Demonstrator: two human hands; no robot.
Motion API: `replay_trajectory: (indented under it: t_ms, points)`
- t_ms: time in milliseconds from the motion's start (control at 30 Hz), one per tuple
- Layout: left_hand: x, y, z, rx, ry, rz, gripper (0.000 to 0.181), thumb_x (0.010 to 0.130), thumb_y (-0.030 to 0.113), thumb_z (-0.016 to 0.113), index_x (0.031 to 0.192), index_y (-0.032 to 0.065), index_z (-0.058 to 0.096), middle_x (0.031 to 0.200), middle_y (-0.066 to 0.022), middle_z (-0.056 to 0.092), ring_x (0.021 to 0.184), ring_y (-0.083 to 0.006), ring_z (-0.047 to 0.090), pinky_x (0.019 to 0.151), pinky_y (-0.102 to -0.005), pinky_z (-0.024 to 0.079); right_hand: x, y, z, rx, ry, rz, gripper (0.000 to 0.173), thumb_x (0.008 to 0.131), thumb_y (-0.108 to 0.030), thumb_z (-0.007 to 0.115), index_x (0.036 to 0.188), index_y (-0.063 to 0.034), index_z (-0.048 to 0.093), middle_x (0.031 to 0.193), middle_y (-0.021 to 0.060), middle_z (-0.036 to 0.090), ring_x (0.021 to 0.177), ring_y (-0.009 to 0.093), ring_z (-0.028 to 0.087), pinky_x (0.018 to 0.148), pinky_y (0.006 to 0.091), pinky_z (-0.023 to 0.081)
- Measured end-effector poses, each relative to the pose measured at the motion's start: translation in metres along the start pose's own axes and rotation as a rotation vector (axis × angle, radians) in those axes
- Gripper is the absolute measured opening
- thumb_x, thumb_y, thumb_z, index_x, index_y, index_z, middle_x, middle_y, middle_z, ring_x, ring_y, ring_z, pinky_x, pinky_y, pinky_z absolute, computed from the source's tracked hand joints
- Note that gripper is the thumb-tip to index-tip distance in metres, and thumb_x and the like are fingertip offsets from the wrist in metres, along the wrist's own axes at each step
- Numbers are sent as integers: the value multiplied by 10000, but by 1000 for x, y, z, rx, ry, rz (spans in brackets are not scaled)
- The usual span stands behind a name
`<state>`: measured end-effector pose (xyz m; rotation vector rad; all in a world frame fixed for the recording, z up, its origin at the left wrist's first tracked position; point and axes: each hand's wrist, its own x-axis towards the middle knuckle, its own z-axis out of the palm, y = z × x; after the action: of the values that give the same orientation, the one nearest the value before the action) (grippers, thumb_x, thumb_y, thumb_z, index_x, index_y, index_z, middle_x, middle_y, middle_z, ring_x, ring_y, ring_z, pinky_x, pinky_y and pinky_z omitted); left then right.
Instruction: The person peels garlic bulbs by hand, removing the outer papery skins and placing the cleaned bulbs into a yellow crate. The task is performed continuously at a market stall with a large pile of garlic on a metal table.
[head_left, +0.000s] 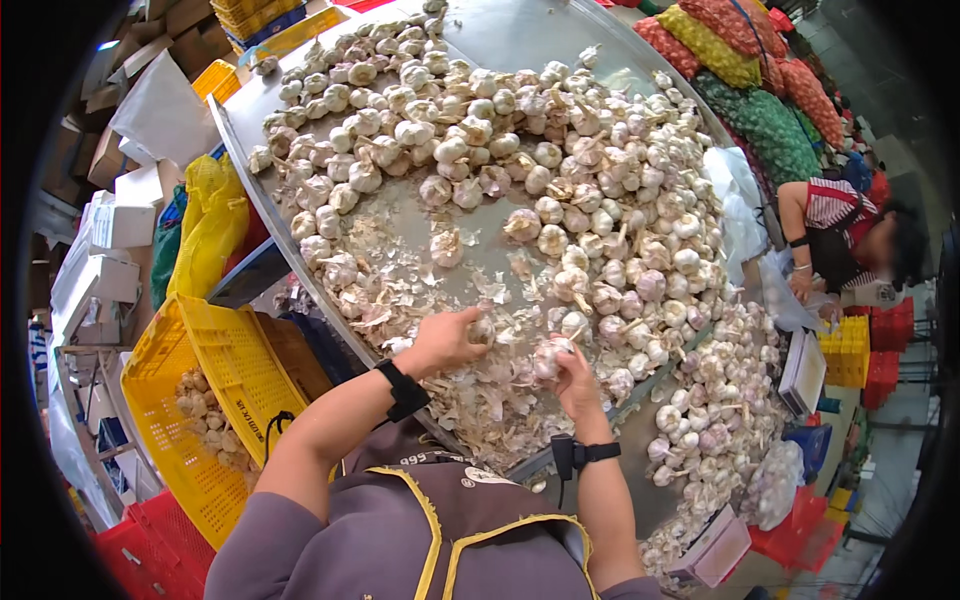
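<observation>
My right hand (574, 379) grips a garlic bulb (553, 357) between thumb and fingers, just above a layer of loose garlic skins (480, 420). To its left, my left hand (448, 341) curves, thumb and fingers apart, around a garlic bulb (480, 331) lying among the skins; whether it touches the bulb cannot be told. Whole bulbs (615, 165) cover much of the metal table (491, 225), from the upper left round to the right. A single bulb (445, 247) rests apart near the middle.
A yellow plastic crate (217, 337) holding garlic stands left of the table, whose raised metal rim (277, 225) runs between. More garlic (705, 427) lies beyond a metal divider (660, 371) on the right. Filled mesh sacks (757, 120) and another person (840, 232) are at the far right.
</observation>
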<state>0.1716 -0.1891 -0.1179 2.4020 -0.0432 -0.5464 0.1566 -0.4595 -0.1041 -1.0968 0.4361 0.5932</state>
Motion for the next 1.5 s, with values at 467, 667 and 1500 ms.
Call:
replay_trajectory:
  t_ms: [467,667,1500]
  points:
    - [-50,-3,-17,-1521,-549,47,519,916,187,644,1360,71,402,1182,-219,606,863,-274,699,793,-408,593,-38,5,-19,236,-146,-22,661,846,-509,708,1270,-43,506,1085,157,653,846,219,701,655,282,621]
    - [-75,10,-4,-1613,-606,-53,495,936,297,648,1315,72,424,1119,-191,635,854,-282,707,641,-349,615,-60,8,18,-308,3,-176,813,672,-404,905,1257,-39,475,949,34,618,749,100,609,539,210,503]
    - [-103,273,146,-49,-552,811,742,804,279,744,1444,95,417,1304,-247,551,1191,-389,555,972,-413,474,-234,60,-142,410,59,-14,693,875,-758,456,1207,-161,573,1073,34,667,1000,179,652,794,340,558]
